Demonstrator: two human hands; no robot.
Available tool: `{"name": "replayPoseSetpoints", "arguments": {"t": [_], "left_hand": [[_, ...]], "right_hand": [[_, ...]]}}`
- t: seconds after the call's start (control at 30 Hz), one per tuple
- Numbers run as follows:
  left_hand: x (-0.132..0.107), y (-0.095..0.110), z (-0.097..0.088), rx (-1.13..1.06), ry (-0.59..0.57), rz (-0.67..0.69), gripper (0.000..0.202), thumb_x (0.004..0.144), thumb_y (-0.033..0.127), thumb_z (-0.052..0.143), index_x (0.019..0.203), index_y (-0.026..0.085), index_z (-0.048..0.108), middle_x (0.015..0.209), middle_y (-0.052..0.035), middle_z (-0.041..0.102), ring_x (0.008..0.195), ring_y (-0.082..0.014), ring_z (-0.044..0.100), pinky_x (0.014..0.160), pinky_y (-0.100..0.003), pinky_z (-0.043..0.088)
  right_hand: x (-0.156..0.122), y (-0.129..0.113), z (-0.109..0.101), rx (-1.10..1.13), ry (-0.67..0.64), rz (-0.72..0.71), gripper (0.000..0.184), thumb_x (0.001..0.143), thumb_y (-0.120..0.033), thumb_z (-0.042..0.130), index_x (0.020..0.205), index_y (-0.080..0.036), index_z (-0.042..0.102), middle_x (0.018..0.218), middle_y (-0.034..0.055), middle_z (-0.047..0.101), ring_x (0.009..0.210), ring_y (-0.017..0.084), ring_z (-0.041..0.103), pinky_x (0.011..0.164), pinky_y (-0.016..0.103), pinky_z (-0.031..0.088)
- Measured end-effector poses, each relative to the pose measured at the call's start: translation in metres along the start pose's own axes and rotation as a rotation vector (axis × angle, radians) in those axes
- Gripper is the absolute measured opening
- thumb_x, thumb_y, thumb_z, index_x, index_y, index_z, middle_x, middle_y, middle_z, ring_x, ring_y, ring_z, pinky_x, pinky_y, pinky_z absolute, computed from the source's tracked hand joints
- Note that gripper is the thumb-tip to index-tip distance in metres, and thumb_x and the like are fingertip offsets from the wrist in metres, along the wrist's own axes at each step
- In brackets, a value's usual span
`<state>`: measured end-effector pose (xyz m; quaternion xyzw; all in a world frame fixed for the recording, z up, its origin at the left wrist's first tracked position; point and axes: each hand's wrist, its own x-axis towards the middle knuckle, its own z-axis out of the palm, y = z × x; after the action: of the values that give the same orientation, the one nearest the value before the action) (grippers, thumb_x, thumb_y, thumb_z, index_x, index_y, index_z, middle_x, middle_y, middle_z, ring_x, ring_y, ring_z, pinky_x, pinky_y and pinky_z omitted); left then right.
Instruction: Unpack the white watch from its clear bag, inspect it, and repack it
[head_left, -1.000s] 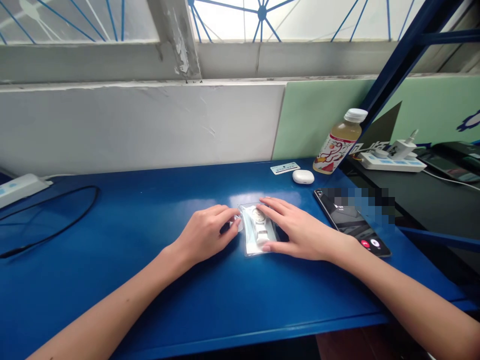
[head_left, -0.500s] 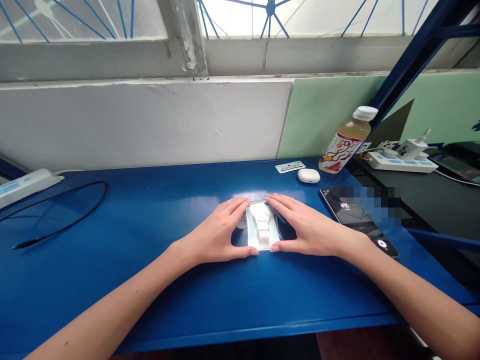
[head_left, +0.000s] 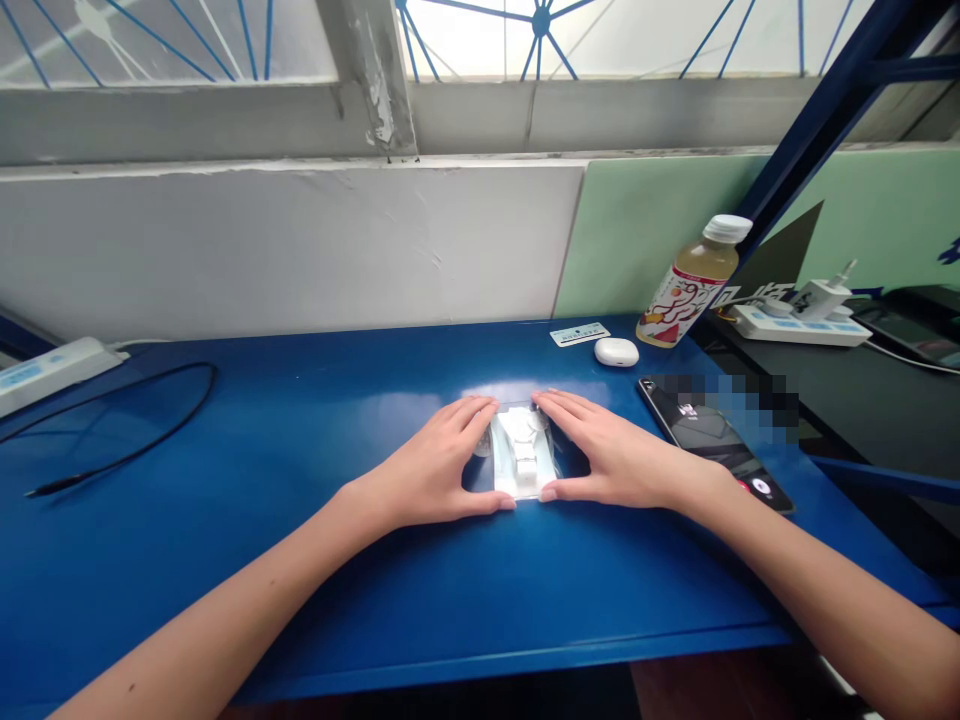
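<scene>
A small clear plastic packet with white and pale blue contents lies flat on the blue table; its exact kind I cannot make out. My left hand curves round its left side, with the thumb at the near corner and the fingertips at the far corner. On the opposite side my right hand holds it the same way, thumb near and fingers far. Part of a round clear shape shows beside the packet under my left hand. The packet's side edges are partly covered by my fingers.
To the right lie a phone, a white earbud case and a small card. A drink bottle stands by the blue frame. Power strips sit at both sides. A black cable loops on the left.
Both hands keep their places on the packet. Only a very slight shift of the whole view shows.
</scene>
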<state>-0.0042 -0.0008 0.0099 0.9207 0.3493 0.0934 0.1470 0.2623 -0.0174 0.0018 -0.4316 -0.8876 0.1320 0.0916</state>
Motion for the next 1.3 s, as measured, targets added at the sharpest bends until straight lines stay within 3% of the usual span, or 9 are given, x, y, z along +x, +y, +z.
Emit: {"name": "replayPoseSetpoints", "arguments": {"t": [0.13, 0.27, 0.4, 0.5, 0.63, 0.77, 0.93, 1.3], "left_hand": [[-0.002, -0.001, -0.003, 0.011, -0.031, 0.001, 0.097, 0.083, 0.066, 0.063, 0.154, 0.010, 0.027, 0.158, -0.0203, 0.030, 0.146, -0.0375, 0.029, 0.115, -0.052, 0.034], [-0.003, -0.004, -0.006, 0.045, -0.044, 0.007, 0.086, 0.090, 0.052, 0.058, 0.155, 0.008, 0.022, 0.162, -0.0197, 0.020, 0.148, -0.0352, 0.024, 0.116, -0.051, 0.034], [-0.001, -0.009, -0.005, 0.066, 0.050, -0.049, 0.060, 0.099, 0.036, 0.040, 0.151, 0.006, 0.032, 0.159, -0.0203, 0.030, 0.146, -0.0324, 0.030, 0.116, -0.050, 0.034], [0.000, -0.013, -0.003, 0.067, 0.095, -0.096, 0.059, 0.101, 0.044, 0.039, 0.147, 0.007, 0.039, 0.156, -0.0200, 0.036, 0.145, -0.0331, 0.033, 0.115, -0.051, 0.034], [0.000, -0.014, -0.001, 0.039, 0.060, -0.075, 0.069, 0.092, 0.055, 0.055, 0.146, 0.014, 0.044, 0.156, -0.0180, 0.037, 0.145, -0.0374, 0.031, 0.114, -0.055, 0.036], [-0.001, -0.012, -0.001, 0.004, 0.012, -0.056, 0.066, 0.092, 0.051, 0.057, 0.148, 0.020, 0.043, 0.158, -0.0150, 0.034, 0.147, -0.0378, 0.026, 0.114, -0.056, 0.034], [-0.001, -0.012, -0.001, 0.019, 0.014, -0.061, 0.070, 0.091, 0.053, 0.059, 0.148, 0.017, 0.043, 0.158, -0.0156, 0.033, 0.148, -0.0364, 0.023, 0.116, -0.054, 0.032], [0.001, -0.013, 0.003, 0.013, 0.006, -0.124, 0.081, 0.084, 0.064, 0.063, 0.146, 0.015, 0.046, 0.156, -0.0172, 0.036, 0.149, -0.0370, 0.021, 0.116, -0.055, 0.030]], "right_hand": [[-0.001, 0.001, -0.004, -0.013, 0.016, -0.001, 0.098, 0.083, -0.071, 0.056, 0.153, -0.008, 0.030, 0.156, 0.0213, 0.037, 0.146, 0.037, 0.030, 0.114, 0.053, 0.037], [0.000, 0.001, -0.007, -0.058, 0.091, -0.013, 0.083, 0.088, -0.061, 0.057, 0.148, -0.007, 0.039, 0.145, 0.0222, 0.052, 0.136, 0.037, 0.045, 0.108, 0.052, 0.044], [0.002, 0.000, -0.010, -0.029, 0.154, -0.019, 0.062, 0.092, -0.049, 0.057, 0.141, -0.012, 0.049, 0.113, 0.0149, 0.070, 0.105, 0.031, 0.064, 0.089, 0.047, 0.055], [0.002, -0.001, -0.012, -0.003, 0.172, 0.010, 0.047, 0.095, -0.042, 0.054, 0.137, -0.019, 0.054, 0.091, 0.0066, 0.073, 0.085, 0.026, 0.067, 0.077, 0.044, 0.056], [0.001, 0.001, -0.012, -0.029, 0.240, -0.022, 0.044, 0.096, -0.039, 0.054, 0.134, -0.017, 0.056, 0.118, 0.0124, 0.069, 0.108, 0.028, 0.063, 0.091, 0.044, 0.054], [0.000, 0.003, -0.011, -0.047, 0.169, -0.062, 0.062, 0.091, -0.050, 0.058, 0.142, -0.016, 0.047, 0.143, 0.0164, 0.053, 0.131, 0.032, 0.049, 0.105, 0.046, 0.047], [-0.001, 0.004, -0.010, -0.037, 0.095, -0.031, 0.073, 0.090, -0.059, 0.055, 0.146, -0.013, 0.043, 0.149, 0.0173, 0.047, 0.138, 0.033, 0.042, 0.110, 0.049, 0.043], [0.001, 0.001, -0.012, -0.012, 0.050, 0.000, 0.076, 0.089, -0.059, 0.056, 0.146, -0.010, 0.045, 0.149, 0.0196, 0.048, 0.139, 0.033, 0.042, 0.111, 0.049, 0.042]]}}
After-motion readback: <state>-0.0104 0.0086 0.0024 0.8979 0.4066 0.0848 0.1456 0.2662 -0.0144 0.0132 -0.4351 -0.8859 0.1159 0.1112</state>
